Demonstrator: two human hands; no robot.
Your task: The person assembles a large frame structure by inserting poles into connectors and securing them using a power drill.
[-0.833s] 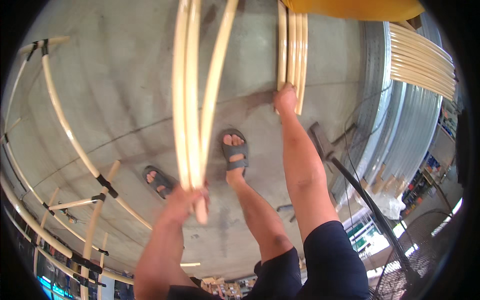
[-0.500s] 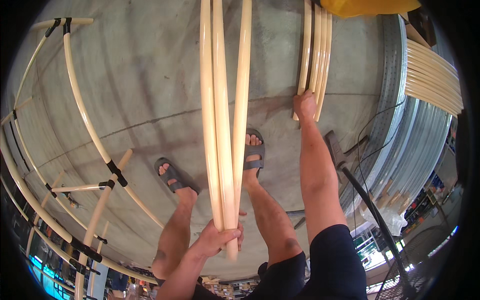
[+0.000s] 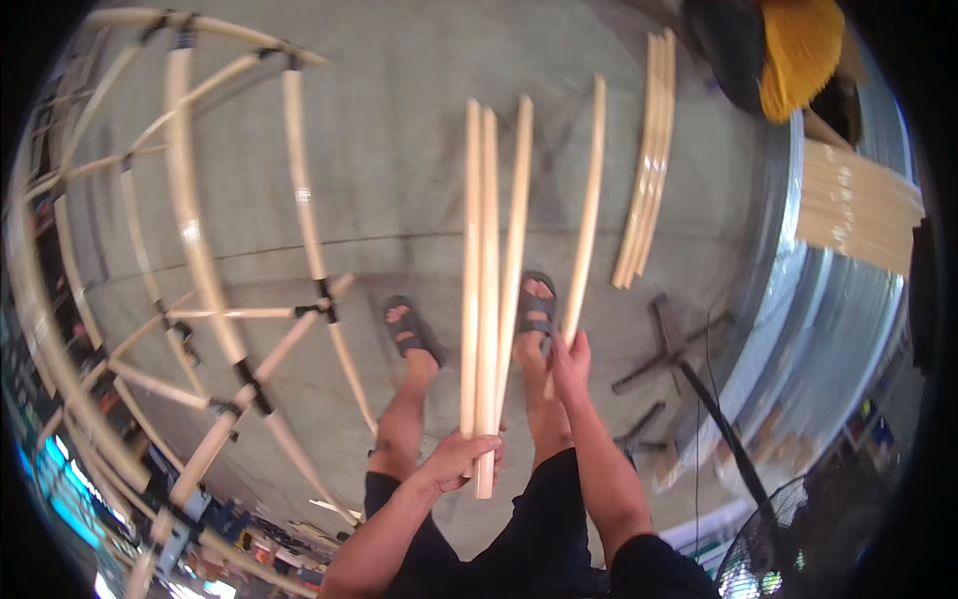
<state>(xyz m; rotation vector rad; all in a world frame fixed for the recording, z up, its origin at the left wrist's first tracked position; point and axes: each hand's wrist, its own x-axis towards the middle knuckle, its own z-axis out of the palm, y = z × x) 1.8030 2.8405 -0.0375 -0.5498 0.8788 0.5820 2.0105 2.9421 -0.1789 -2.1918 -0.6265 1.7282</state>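
Note:
Three cream-coloured pipes point(image 3: 489, 280) stretch away from me in a narrow fan. My left hand point(image 3: 461, 459) is closed round their near ends, in front of my lap. In my right hand point(image 3: 569, 369) is a single pipe point(image 3: 591, 190) of the same kind, gripped near its lower end and raised to the right of the bundle. Its far end leans slightly right, apart from the other pipes. Farther right, several more cream pipes point(image 3: 649, 170) lie side by side on the concrete floor.
On the left stands a framework of cream pipes point(image 3: 190, 210) with black joints. At right are a cross-shaped stand base point(image 3: 674, 349), a fan point(image 3: 788, 539), long metal profiles point(image 3: 778, 329) and a tan stack point(image 3: 853, 210). A yellow item point(image 3: 803, 55) sits at the far right.
My right hand has lifted one pipe off the floor group and brought it back toward me. The left hand still grips its three pipes; the view has shifted.

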